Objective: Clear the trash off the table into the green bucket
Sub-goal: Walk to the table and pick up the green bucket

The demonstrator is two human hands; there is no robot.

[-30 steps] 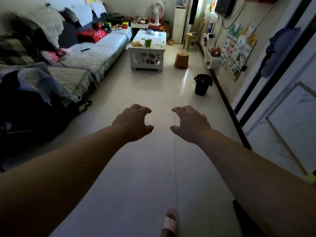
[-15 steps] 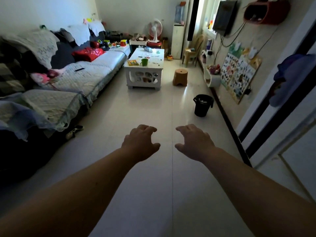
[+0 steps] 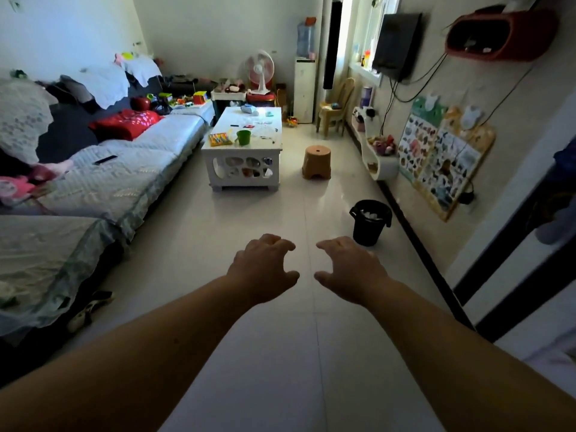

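Your left hand (image 3: pixel 263 269) and right hand (image 3: pixel 349 269) are both held out over the floor, fingers loosely curled and apart, gripping nothing. The white table (image 3: pixel 274 145) stands well ahead beside the sofa (image 3: pixel 131 176), far from either hand. On it sits the green bucket (image 3: pixel 243 137), near the front edge, next to a coloured packet (image 3: pixel 220 139); small scraps (image 3: pixel 265 124) lie scattered behind it. By my judgement nothing is cleared yet: the whole task remains, starting with reaching the table.
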